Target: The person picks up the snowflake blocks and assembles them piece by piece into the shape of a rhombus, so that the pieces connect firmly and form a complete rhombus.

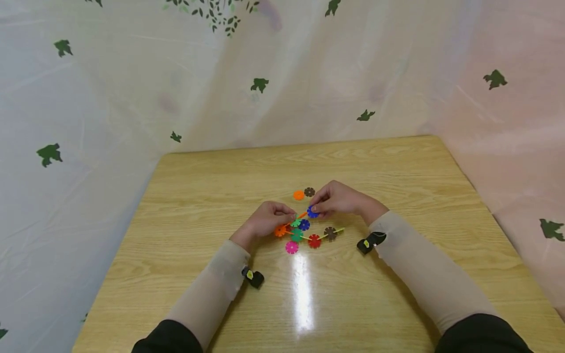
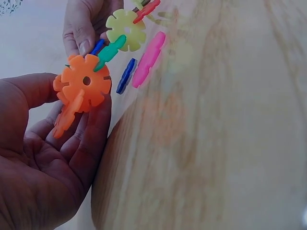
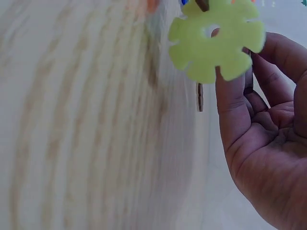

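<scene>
In the head view my left hand (image 1: pixel 270 218) pinches a chain of notched plastic discs near its left end. An orange disc (image 1: pixel 280 230) of that chain sits by the fingers; in the left wrist view the thumb and fingers hold orange discs (image 2: pixel 86 80). My right hand (image 1: pixel 339 198) pinches a blue disc (image 1: pixel 312 212) at the chain's upper end, beside an orange disc seen edge-on (image 1: pixel 302 214). The lower branch carries a teal disc (image 1: pixel 296 235), a red disc (image 1: pixel 315 240) and a brown disc (image 1: pixel 330 233), joined by yellow discs. A yellow disc (image 3: pixel 216 40) overlaps the right fingers in the right wrist view.
Loose discs lie on the wooden table (image 1: pixel 212 186): an orange one (image 1: pixel 298 195) and a brown one (image 1: pixel 309 191) behind the hands, a pink one (image 1: pixel 292 247) in front, and a blue one (image 1: pixel 304 224) between the branches. A patterned curtain (image 1: pixel 309 98) surrounds the table.
</scene>
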